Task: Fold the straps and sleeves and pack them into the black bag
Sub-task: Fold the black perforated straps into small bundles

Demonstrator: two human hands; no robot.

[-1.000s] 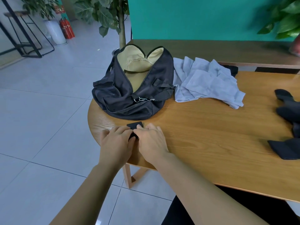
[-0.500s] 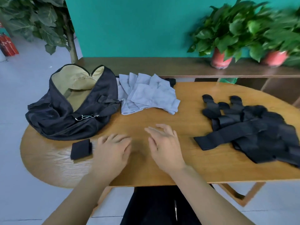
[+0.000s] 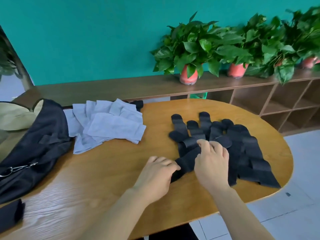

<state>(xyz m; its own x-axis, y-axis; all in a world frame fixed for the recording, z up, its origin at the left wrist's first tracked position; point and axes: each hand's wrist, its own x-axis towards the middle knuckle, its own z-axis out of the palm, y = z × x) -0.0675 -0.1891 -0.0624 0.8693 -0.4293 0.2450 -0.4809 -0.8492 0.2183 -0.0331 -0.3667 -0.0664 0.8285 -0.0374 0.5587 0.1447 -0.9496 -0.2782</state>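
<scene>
Gripping one long black fabric strap (image 3: 186, 158) from both ends of its near stretch, the person works at the front of the oval wooden table (image 3: 112, 179), as the head view shows. The left hand (image 3: 155, 174) has its fingers curled over the strap's near tip at about six o'clock, probably to anchor that end as the start of a fold. The right hand (image 3: 212, 166) sits just beside it toward one o'clock, with thumb and fingers pinching the strap further along, where it runs into the pile. That grip looks meant to lift this strap free of its neighbours.

The heap of loose black straps (image 3: 242, 144) spreads out at two o'clock, with the rounded ends fanned toward the far edge and overlapping. Each one seems to need separating before it can be folded.

A stack of pale grey fabric sleeves (image 3: 107, 125) lies at eleven o'clock, apart from the hands. It touches the soft black bag with a tan lining (image 3: 34, 149) at nine to ten o'clock. The bag's mouth gapes toward the far side, ready to receive items. One small folded black strap (image 3: 10, 213) rests at eight o'clock, just in front of the bag and not yet packed.

Potted green plants in red pots (image 3: 188, 49) stand on the brown wooden shelf (image 3: 121, 87) at twelve o'clock.
</scene>
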